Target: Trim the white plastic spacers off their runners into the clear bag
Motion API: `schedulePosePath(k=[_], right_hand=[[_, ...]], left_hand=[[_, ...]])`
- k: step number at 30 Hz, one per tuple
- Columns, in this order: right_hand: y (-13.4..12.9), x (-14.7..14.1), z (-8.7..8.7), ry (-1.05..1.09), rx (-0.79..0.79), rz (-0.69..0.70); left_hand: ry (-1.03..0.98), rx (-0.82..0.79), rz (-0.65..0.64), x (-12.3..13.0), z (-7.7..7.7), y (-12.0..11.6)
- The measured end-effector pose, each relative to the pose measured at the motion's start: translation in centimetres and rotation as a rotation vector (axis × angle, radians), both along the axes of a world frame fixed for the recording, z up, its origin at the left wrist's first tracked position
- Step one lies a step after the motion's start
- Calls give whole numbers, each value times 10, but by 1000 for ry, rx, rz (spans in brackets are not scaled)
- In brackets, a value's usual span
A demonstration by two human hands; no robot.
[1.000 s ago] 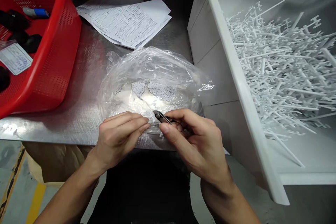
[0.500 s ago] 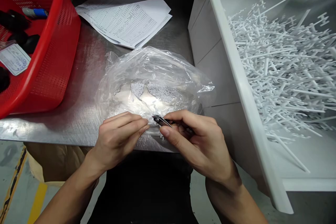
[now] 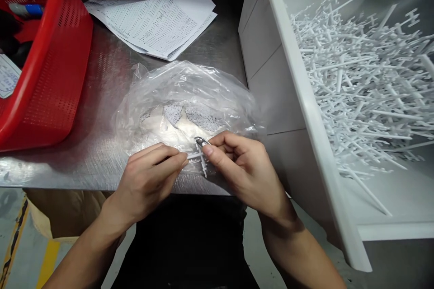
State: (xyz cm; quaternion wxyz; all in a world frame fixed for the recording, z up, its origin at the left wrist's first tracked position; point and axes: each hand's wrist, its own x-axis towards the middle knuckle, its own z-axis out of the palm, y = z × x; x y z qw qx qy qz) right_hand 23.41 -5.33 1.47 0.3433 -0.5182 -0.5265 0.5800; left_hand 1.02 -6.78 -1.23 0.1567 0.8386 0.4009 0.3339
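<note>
Head view — white piece — slim, T-shaped, nubbed.

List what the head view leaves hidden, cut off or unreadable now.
All in head view:
Metal tool: rear end hidden by the right hand.
White piece: stem end hidden by the left hand.
Printed sheets: lettering too small to read.
Red basket: cut off by the left and top edges.
Card in it: cut by the left edge.

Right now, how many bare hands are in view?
2: the bare left hand holds a branched white plastic piece; the bare right hand holds small silver metal clippers at its far end. Neither hand is fully hidden.
</note>
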Motion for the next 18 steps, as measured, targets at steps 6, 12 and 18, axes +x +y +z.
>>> schedulePosePath(k=[6,12,18], right_hand=[[5,-3,0,1,-47,-57],[3,-1,3,62,-32,-128],[3,-1,0,112,-32,-114]], left_hand=[[22,-73,28,1,5,5],[-112,-123,11,-2,5,7],[-150,-134,-1,-5,6,6]])
